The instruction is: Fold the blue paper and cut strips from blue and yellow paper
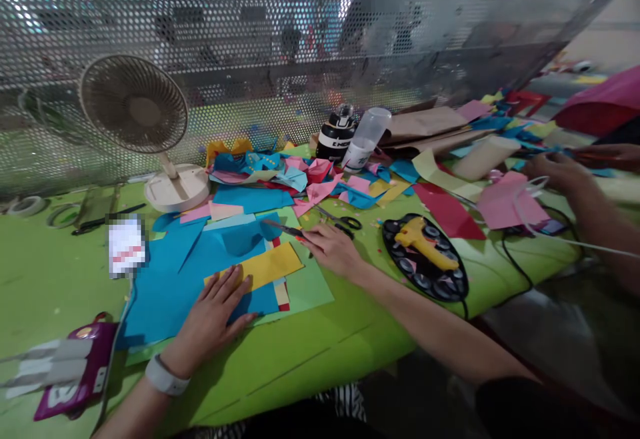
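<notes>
My left hand point(217, 305) lies with fingers spread on the left end of a yellow paper strip point(273, 267), pressing it against blue paper sheets point(160, 285). A light green sheet point(313, 289) sticks out from under the stack on the right. Just beyond the strip's right end, my right hand point(333, 249) is closed around scissors point(283, 227) with dark blades pointing left; their orange and black handles are mostly covered by my fingers. A second pair of scissors point(350, 223) with black handles lies right behind that hand.
A fan point(175, 189) stands back left, with a purple pouch point(83, 365) near front left. Behind are paper scraps point(320, 189), a black bottle point(335, 135) and a clear bottle point(367, 139). A yellow glue gun point(425, 244) rests on a black tray. Another person's hand point(563, 172) works at right.
</notes>
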`<move>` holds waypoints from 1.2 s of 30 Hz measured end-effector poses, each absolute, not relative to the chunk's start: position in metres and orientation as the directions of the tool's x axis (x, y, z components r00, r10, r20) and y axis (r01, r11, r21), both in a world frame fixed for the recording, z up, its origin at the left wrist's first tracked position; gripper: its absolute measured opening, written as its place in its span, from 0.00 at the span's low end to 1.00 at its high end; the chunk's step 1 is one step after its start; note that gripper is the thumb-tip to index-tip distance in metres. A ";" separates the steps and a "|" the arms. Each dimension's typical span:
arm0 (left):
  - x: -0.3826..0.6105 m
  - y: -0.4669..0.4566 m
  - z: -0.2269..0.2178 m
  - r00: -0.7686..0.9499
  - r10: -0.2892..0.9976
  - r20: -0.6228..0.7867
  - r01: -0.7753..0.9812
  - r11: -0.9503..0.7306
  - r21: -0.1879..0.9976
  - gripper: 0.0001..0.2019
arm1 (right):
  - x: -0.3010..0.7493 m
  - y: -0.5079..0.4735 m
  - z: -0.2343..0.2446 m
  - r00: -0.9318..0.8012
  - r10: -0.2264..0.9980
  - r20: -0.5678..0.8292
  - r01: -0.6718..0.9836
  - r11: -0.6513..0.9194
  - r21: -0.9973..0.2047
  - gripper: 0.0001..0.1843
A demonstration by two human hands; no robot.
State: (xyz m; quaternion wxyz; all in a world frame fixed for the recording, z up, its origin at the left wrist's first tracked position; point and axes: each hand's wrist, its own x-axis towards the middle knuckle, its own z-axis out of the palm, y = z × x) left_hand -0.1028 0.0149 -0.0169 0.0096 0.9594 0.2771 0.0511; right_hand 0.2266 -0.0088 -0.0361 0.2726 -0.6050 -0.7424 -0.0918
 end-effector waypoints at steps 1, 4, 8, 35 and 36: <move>-0.103 0.015 -0.017 0.840 0.533 0.095 0.531 -0.846 0.051 0.32 | 0.227 -0.009 -0.036 -0.107 0.857 0.504 0.954 0.232 -0.192 0.15; -0.102 0.015 -0.016 0.838 0.536 0.105 0.532 -0.844 0.064 0.32 | 0.225 -0.011 -0.031 -0.094 0.866 0.490 0.962 0.205 -0.179 0.15; -0.103 0.016 -0.016 0.838 0.526 0.149 0.517 -0.851 0.093 0.32 | 0.219 -0.002 -0.009 -0.083 0.845 0.528 0.961 0.208 -0.182 0.19; -0.103 0.018 -0.008 0.771 0.589 0.242 0.505 -0.797 0.330 0.18 | 0.158 -0.013 -0.004 -0.568 0.815 0.115 0.716 0.558 -0.420 0.22; -0.102 0.018 -0.007 0.767 0.594 0.243 0.509 -0.793 0.335 0.17 | 0.158 -0.014 -0.006 -0.566 0.816 0.115 0.713 0.555 -0.428 0.19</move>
